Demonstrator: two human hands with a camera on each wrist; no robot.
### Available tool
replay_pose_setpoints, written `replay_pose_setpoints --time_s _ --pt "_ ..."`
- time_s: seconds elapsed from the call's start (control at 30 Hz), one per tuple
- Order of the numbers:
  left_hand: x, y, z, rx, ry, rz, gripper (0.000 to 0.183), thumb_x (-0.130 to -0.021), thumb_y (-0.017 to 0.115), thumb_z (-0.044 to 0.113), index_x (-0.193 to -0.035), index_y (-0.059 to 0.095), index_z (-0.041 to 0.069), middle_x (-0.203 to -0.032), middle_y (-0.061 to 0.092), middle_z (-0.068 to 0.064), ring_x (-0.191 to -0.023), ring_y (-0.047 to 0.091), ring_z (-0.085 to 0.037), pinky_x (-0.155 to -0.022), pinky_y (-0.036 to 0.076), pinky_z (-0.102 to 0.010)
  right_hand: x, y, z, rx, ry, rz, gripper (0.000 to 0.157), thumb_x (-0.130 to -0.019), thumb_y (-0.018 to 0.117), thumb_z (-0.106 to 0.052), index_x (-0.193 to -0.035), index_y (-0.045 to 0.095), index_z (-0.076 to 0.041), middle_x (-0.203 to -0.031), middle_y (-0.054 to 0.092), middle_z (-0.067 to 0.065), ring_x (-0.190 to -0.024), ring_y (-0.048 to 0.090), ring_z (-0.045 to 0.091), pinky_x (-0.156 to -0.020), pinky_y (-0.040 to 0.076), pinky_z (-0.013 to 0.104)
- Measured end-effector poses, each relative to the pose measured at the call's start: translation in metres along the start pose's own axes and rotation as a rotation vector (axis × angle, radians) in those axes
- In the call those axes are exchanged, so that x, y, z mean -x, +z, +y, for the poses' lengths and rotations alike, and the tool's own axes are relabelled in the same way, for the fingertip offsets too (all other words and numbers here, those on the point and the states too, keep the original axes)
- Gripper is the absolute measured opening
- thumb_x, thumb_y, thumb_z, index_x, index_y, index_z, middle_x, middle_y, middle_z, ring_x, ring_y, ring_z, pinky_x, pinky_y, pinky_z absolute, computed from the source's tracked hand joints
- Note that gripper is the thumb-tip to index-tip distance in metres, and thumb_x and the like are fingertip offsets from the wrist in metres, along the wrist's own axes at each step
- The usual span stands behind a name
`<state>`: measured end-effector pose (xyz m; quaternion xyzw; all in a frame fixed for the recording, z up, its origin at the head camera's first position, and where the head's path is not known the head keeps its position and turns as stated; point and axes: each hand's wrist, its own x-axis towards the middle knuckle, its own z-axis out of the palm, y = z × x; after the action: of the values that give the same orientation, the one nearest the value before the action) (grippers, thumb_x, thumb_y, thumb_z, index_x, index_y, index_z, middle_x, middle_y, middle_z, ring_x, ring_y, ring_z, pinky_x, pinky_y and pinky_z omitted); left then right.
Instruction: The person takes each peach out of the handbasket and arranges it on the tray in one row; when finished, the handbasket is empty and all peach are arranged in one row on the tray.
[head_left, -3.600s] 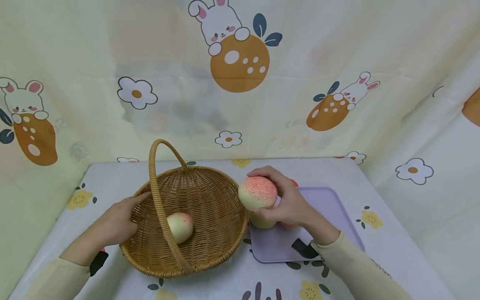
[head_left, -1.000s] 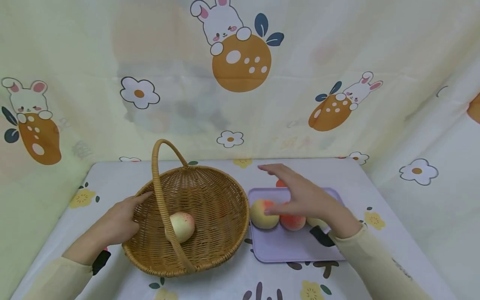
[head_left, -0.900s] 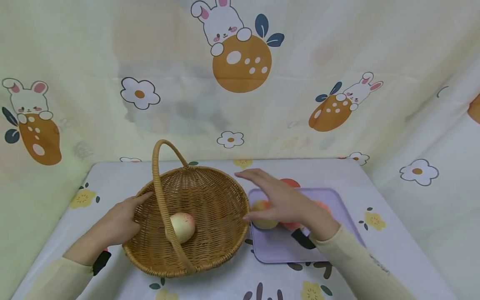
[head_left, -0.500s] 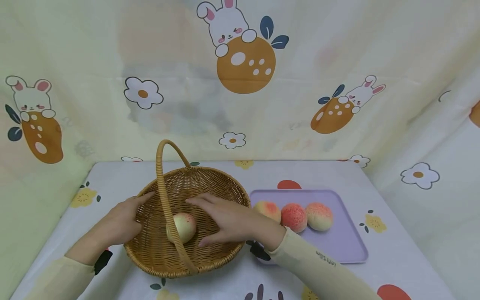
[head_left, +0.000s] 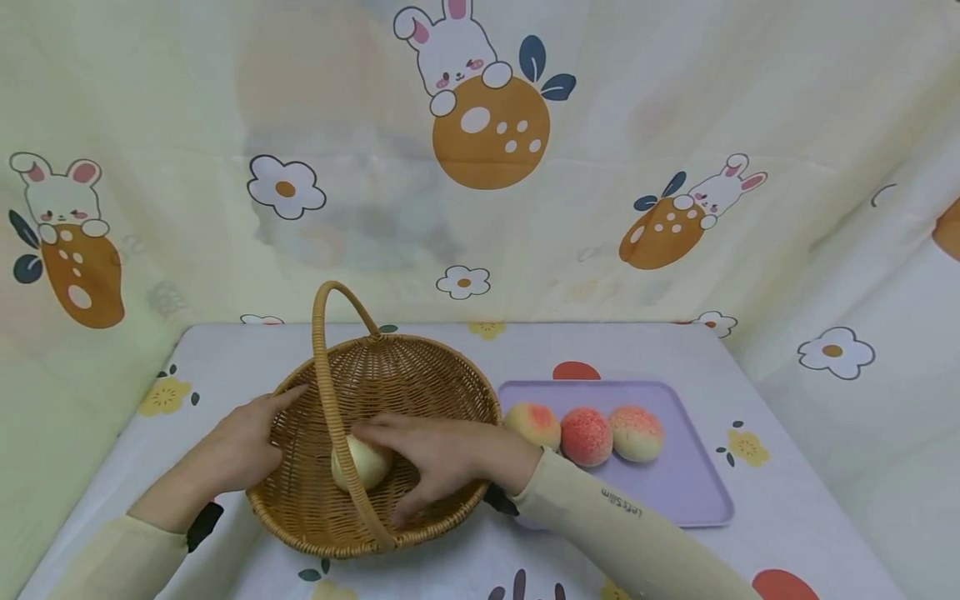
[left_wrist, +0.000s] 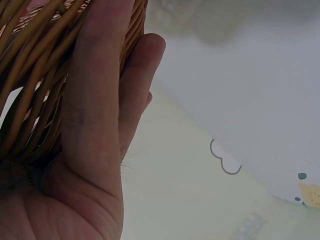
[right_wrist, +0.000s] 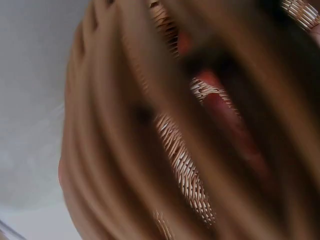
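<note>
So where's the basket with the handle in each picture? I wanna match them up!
Head: the basket sits left of the middle, beside the purple tray.
Left wrist: the basket is in the upper left, just its brown weave.
Right wrist: the basket is blurry and close, filling most of the picture.
Shared landmark: the left hand, touching the basket in head and left wrist; I can't pick it out in right wrist.
</note>
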<state>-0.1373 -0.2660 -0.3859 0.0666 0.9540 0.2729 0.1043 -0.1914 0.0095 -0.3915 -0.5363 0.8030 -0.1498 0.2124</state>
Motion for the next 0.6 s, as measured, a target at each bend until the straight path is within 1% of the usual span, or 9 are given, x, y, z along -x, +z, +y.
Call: replay_pose_setpoints --time_s 0.1,0.17,0.2,0.23,0.3,0.37,0.43,0.53,0.6 --pt "-0.0005 0.0010 0.0012 -0.011 0.007 0.003 0.084 -0.073 0.059 -0.015 -0.153 0.036 -0.005 -0.144 0.039 -0.042 -0.127 0.044 -0.056 -0.077 0.051 -0.048 0.0004 0.0011 0.0003 -0.002 -0.012 0.036 0.093 -0.081 0.083 -0.047 -0.158 0.038 -0.019 -0.149 0.039 -0.002 -0.129 0.045 0.007 -0.106 0.036 0.024" --pt "-0.0002 0.0009 0.0017 -0.019 0.009 0.007 0.084 -0.072 0.059 -0.015 -0.153 0.036 -0.006 -0.144 0.039 -0.042 -0.129 0.043 -0.057 -0.080 0.051 -0.051 0.0000 0.0019 0.0003 -0.016 -0.025 0.055 0.081 -0.080 0.083 -0.045 -0.150 0.049 -0.021 -0.143 0.041 -0.004 -0.125 0.046 0.005 -0.104 0.036 0.022" --pt "-0.0002 0.0008 0.0020 -0.018 0.009 0.008 0.084 -0.072 0.059 -0.016 -0.153 0.036 -0.006 -0.144 0.040 -0.042 -0.129 0.043 -0.057 -0.080 0.051 -0.051 -0.0001 0.0025 0.0003 -0.019 -0.029 0.059 0.075 -0.080 0.084 -0.045 -0.144 0.054 -0.021 -0.142 0.042 -0.005 -0.124 0.046 0.004 -0.103 0.037 0.021" --pt "-0.0003 0.0008 0.0022 -0.018 0.010 0.009 0.084 -0.072 0.059 -0.016 -0.153 0.036 -0.006 -0.144 0.040 -0.042 -0.128 0.043 -0.057 -0.080 0.051 -0.050 -0.0005 0.0033 0.0006 -0.021 -0.037 0.061 0.069 -0.080 0.085 -0.044 -0.138 0.056 -0.021 -0.138 0.045 -0.006 -0.122 0.047 0.004 -0.102 0.037 0.021" --pt "-0.0004 0.0007 0.0026 -0.016 0.009 0.009 0.085 -0.072 0.058 -0.016 -0.153 0.037 -0.005 -0.144 0.040 -0.042 -0.128 0.044 -0.057 -0.079 0.051 -0.049 -0.0012 0.0045 0.0006 -0.035 -0.046 0.058 0.060 -0.079 0.085 -0.043 -0.127 0.056 -0.021 -0.132 0.049 -0.008 -0.118 0.048 0.002 -0.099 0.038 0.020" --pt "-0.0005 0.0006 0.0026 -0.016 0.012 0.010 0.085 -0.072 0.058 -0.016 -0.153 0.037 -0.005 -0.143 0.040 -0.042 -0.127 0.045 -0.056 -0.077 0.051 -0.047 -0.0024 0.0053 0.0003 -0.038 -0.054 0.062 0.060 -0.080 0.085 -0.043 -0.125 0.053 -0.019 -0.128 0.053 -0.008 -0.118 0.050 0.003 -0.099 0.039 0.019" --pt "-0.0006 0.0003 0.0023 -0.020 0.016 0.010 0.084 -0.072 0.058 -0.016 -0.152 0.037 -0.006 -0.143 0.040 -0.042 -0.126 0.046 -0.056 -0.075 0.050 -0.046 -0.0033 0.0057 -0.0005 -0.042 -0.048 0.064 0.067 -0.081 0.083 -0.044 -0.133 0.051 -0.016 -0.125 0.055 -0.007 -0.116 0.051 0.003 -0.099 0.039 0.019" --pt "-0.0006 -0.0002 0.0018 -0.028 0.024 0.011 0.084 -0.072 0.058 -0.016 -0.152 0.036 -0.006 -0.143 0.040 -0.042 -0.127 0.045 -0.056 -0.078 0.050 -0.048 -0.0043 0.0061 -0.0022 -0.018 -0.028 0.069 0.078 -0.083 0.079 -0.050 -0.145 0.050 -0.014 -0.128 0.051 -0.006 -0.117 0.049 0.003 -0.100 0.038 0.019" --pt "-0.0005 -0.0001 0.0017 -0.033 0.029 0.012 0.084 -0.072 0.058 -0.015 -0.152 0.036 -0.007 -0.143 0.040 -0.042 -0.128 0.044 -0.056 -0.079 0.050 -0.049 -0.0041 0.0065 -0.0032 0.006 -0.013 0.063 0.077 -0.083 0.078 -0.053 -0.146 0.053 -0.016 -0.126 0.050 -0.006 -0.113 0.049 0.002 -0.098 0.039 0.018"
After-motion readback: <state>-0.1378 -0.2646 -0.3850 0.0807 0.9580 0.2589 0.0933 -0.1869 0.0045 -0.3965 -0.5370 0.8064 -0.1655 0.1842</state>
